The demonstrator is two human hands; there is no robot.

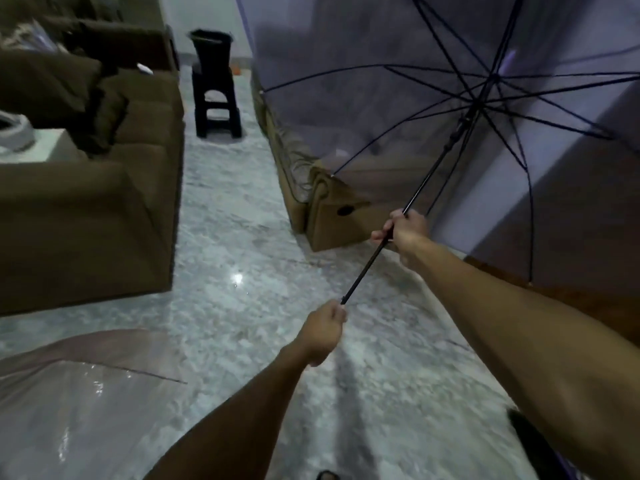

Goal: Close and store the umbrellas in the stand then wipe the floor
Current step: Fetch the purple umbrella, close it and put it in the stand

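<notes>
An open translucent purple umbrella (433, 98) with dark ribs fills the upper right, its canopy facing away from me. Its black shaft (367, 268) slants down toward me. My right hand (405, 233) grips the shaft partway up. My left hand (323, 332) grips the handle end of the shaft, lower and closer to me. A second open clear umbrella (79, 403) lies on the floor at the lower left. A black bin-like stand (211, 46) sits on a black stool (216, 105) at the far end of the aisle.
A brown sofa (86, 209) lines the left side, with a white box (38, 143) on it. Another brown sofa (332, 216) stands on the right behind the purple canopy. A glossy marble floor (228, 237) runs between them toward the stool.
</notes>
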